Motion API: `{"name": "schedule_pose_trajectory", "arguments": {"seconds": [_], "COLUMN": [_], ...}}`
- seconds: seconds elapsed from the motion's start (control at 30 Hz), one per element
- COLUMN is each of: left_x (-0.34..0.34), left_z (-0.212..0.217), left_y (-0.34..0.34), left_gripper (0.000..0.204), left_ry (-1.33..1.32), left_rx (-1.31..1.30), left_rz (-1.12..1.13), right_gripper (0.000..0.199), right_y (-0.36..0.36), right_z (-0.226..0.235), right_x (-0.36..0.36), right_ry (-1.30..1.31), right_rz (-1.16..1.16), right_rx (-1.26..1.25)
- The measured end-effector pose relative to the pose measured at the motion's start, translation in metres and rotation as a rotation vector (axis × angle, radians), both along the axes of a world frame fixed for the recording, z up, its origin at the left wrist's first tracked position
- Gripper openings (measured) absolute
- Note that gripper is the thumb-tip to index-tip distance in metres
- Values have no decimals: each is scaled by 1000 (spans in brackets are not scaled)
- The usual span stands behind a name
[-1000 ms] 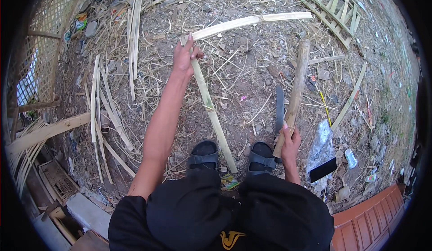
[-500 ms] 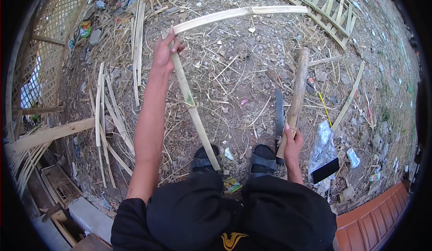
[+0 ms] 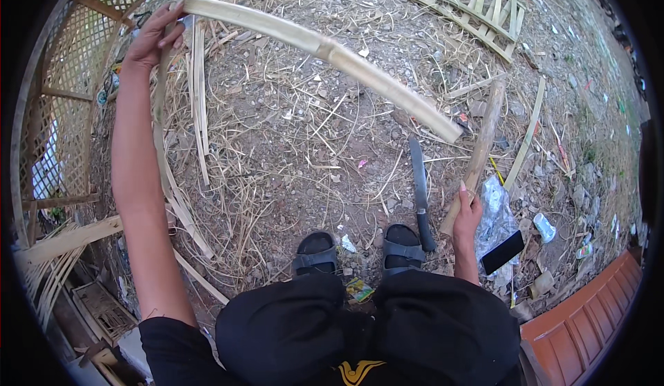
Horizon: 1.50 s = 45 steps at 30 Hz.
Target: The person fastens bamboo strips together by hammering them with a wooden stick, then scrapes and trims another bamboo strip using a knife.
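My left hand is raised at the upper left, its fingers closed around the end of a pale split bamboo strip. That strip reaches across to the right, with its far end near the wooden stick. A second bamboo strip hangs down from the same hand, seen nearly edge-on; whether the two are joined is hidden by my fingers. My right hand grips the lower part of a thick round wooden stick, which points away from me. A machete with a dark handle lies on the ground left of the stick.
My sandalled feet stand close by. Cut bamboo strips lie at left, beside a lattice panel. A slatted bamboo frame lies far off. Right are a phone on clear plastic, a white cup and an orange-brown ridged panel.
My left hand has moved left and away with the bamboo, and the long strip has swung its far end down toward the stick. My right hand and stick have shifted slightly right.
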<state>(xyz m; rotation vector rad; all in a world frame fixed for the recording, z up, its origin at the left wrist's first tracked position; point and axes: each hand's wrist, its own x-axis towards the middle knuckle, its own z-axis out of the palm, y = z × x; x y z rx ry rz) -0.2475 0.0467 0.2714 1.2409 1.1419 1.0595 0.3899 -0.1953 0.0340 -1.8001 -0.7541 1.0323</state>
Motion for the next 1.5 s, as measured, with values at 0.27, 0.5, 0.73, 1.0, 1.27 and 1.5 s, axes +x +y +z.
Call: {"name": "schedule_pose_trajectory", "arguments": {"seconds": [0.27, 0.5, 0.73, 1.0, 1.27, 1.5], "left_x": [67, 216, 264, 261, 252, 278], "left_z": [94, -64, -222, -242, -264, -309], "left_y": [44, 51, 12, -2, -78, -139], "left_gripper": [38, 24, 27, 60, 88, 96], "left_ry": [754, 696, 520, 1025, 1082, 1231], "left_rx": [-250, -716, -782, -374, 125, 188], "left_rz": [-601, -1174, -1330, -1044, -419, 14], "right_gripper": [33, 33, 31, 36, 48, 58], "right_y": [1, -1, -13, -13, -9, 14], "right_z": [-6, 7, 10, 16, 28, 35], "right_x": [-9, -34, -44, -54, -76, -65], "right_ry": [-129, -11, 44, -16, -180, -503], "right_rz": [23, 70, 107, 209, 254, 724], "right_rx": [-37, -34, -123, -151, 43, -24]}}
